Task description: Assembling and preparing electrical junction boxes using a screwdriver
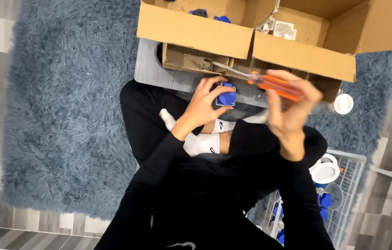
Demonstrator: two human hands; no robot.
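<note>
Left hand (201, 105) clasped over blue socket part (226, 96), pressed onto grey board (159, 69) on lap. Right hand (288, 107) gripping orange-handled screwdriver (274, 87). Long axis slanted up-left from right hand; tip above and just beyond left hand, near small cardboard tray (191, 59).
</note>
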